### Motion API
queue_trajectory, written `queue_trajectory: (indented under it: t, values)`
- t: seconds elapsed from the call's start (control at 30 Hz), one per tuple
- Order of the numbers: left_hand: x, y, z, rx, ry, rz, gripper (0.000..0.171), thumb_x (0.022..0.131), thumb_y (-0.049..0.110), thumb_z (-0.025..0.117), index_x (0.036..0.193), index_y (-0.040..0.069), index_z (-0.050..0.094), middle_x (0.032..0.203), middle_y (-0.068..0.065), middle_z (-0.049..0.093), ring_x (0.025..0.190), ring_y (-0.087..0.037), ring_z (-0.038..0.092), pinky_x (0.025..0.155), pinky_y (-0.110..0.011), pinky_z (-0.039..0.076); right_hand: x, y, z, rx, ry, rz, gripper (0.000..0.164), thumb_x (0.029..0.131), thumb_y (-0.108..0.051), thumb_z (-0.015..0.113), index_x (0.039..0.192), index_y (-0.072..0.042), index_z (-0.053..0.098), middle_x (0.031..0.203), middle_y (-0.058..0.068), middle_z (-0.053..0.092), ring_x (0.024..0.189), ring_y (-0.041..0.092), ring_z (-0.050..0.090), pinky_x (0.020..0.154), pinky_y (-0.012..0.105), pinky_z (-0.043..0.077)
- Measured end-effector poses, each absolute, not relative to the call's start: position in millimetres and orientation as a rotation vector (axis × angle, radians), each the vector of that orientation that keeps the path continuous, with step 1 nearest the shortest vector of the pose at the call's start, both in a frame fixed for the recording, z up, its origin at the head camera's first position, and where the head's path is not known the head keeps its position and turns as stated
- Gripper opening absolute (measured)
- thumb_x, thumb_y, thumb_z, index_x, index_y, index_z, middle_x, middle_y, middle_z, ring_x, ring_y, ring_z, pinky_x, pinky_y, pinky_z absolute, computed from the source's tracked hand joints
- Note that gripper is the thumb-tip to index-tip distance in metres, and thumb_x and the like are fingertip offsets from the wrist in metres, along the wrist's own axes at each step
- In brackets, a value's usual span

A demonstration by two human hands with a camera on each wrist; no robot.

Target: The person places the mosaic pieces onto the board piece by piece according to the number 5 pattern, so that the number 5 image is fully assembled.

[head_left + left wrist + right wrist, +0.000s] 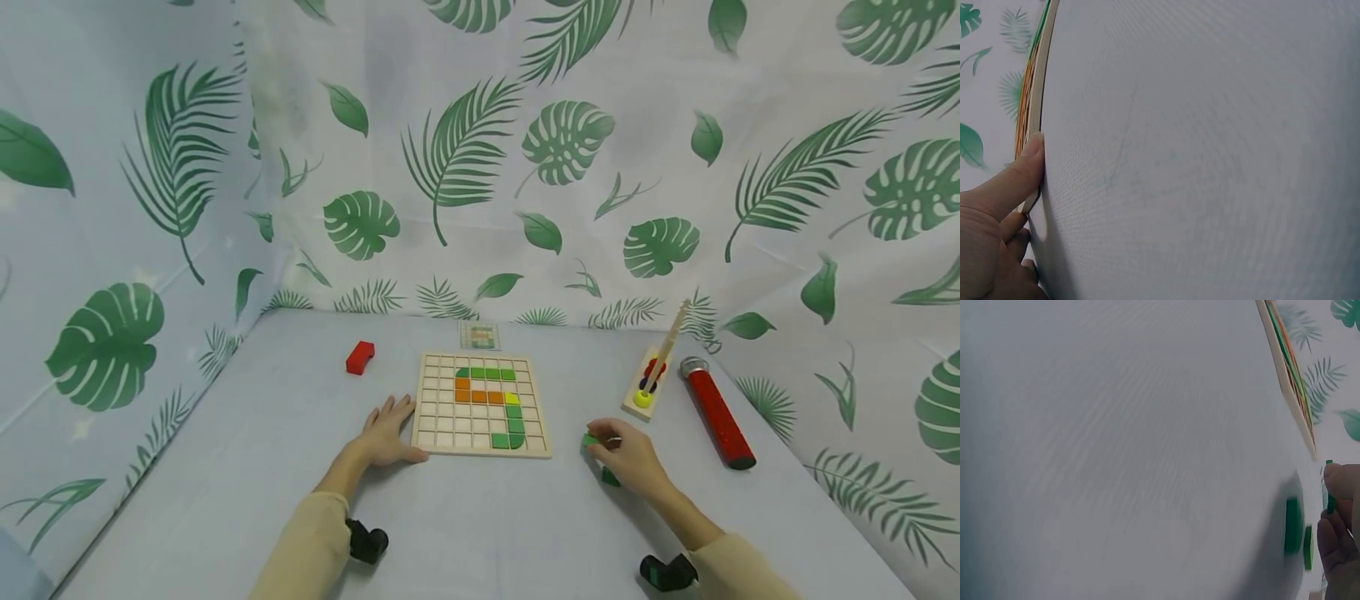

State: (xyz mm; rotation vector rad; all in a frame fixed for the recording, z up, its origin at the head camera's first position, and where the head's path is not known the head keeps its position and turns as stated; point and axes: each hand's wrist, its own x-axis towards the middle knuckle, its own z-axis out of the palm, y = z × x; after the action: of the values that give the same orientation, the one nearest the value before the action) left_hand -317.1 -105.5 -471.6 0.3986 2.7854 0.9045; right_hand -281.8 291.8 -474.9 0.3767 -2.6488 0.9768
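A wooden grid board (pixel 450 423) lies on the table, with green, orange and yellow tiles (pixel 480 397) set in some of its squares. At its near left corner rests my left hand (pixel 386 435), fingers spread along the side. In the left wrist view, the thumb (pixel 1025 164) touches the board's front edge. To the right of the board, my right hand (pixel 630 457) pinches a small green tile (pixel 1330 501) between thumb and fingers. Below that hand lies a loose green tile (pixel 611 477); the right wrist view shows another green tile (pixel 1308 548) beside it.
Behind the board lies a small pattern card (pixel 480 336). A red arch-shaped block (pixel 360 357) is at the back left. On the right are a wooden stand with coloured pieces (pixel 643 398) and a red tube (pixel 722 419). Leaf-print cloth hangs behind.
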Motion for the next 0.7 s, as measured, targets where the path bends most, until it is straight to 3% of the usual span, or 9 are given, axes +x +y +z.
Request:
queue_trajectory:
  t: [0.13,0.7]
  values:
    - [-317.1,-106.0,-472.4,0.404,2.786,0.905,0.093,0.074,0.033,0.079,0.146,0.002,0.03,0.153,-0.017,0.022,0.142,-0.036,0.007,0.112,-0.052,0.004,-287.6,270.6,-473.2,0.433,-2.615,0.995,0.029,0.078,0.003,0.073,0.105,0.002,0.064,0.094,0.006,0.065,0.088,0.021,0.061,0.074,0.034,0.053]
    - [-318.3,-107.7,-472.9,0.393,2.766,0.934,0.094,0.074,0.033,0.08,0.147,0.003,0.029,0.154,-0.016,0.021,0.142,-0.035,0.005,0.113,-0.051,0.002,-310.0,196.3,-478.5,0.574,-2.598,1.061,0.028,0.076,0.002,0.074,0.102,-0.004,0.066,0.092,0.0,0.064,0.085,0.013,0.06,0.071,0.027,0.052]
